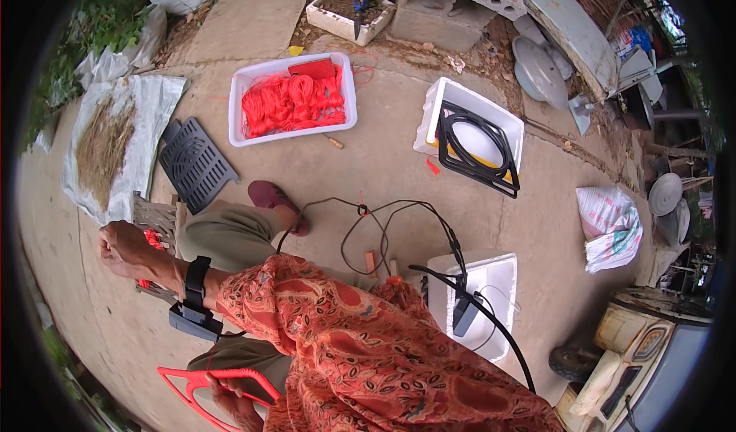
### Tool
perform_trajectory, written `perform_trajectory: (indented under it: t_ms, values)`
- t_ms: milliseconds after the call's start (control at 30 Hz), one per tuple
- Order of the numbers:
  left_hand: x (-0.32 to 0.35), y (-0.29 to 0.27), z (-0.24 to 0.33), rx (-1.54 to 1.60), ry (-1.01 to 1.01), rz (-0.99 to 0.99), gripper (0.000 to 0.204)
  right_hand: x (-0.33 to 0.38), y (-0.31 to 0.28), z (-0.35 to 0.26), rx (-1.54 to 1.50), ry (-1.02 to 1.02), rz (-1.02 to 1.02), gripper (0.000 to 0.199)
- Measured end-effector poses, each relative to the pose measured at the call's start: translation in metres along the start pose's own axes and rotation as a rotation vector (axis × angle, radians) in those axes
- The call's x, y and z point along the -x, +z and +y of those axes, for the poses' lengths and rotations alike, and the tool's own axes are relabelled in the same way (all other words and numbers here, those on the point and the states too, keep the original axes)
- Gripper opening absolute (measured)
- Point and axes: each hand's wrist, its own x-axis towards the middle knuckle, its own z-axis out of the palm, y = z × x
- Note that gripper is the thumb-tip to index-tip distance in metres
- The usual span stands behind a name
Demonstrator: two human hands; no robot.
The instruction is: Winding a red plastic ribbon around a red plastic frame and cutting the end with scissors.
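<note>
We're outdoors on a bare, tan concrete floor (379, 152), its joints running across the yard, leafy growth crowding the upper left corner. Up top there's a white tub (350, 87) heaped with bright red cord (295, 98), and beside it a grey slotted plate (198, 164) near a pale sheet (165, 95) bearing dry plant stuff. Over to the right, black frames (491, 185) lean in one white box, a cable-fed black device (464, 317) sits in another, and a worn vehicle (629, 355) fills the lower corner. Writing? Coloured printing shows on the white sack (609, 229), but it's too small and bent to read from here. To the hands, then: down at the lower left, the left hand (239, 410) has its fingers hooked around the bar of the red frame (180, 381), which lies over the trousered leg, the grip closed on it. And the right hand (126, 249), out past its strapped wrist, is curled into a fist above a slatted seat (156, 213) with more red on it; whether those fingers pinch anything, I can't tell at this angle.
</note>
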Motion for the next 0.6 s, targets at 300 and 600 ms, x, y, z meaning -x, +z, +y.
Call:
perform_trajectory:
  t_ms: [300, 600]
  values:
    - [0.007, -0.020, -0.013, 0.099, 0.132, 0.121, 0.029, -0.060, -0.115, -0.012, 0.119, 0.392, -0.625, 0.018]
    - [0.019, -0.033, -0.020, 0.133, 0.171, 0.061, 0.018, -0.070, -0.373, -0.085, 0.597, 1.054, -0.403, 0.020]
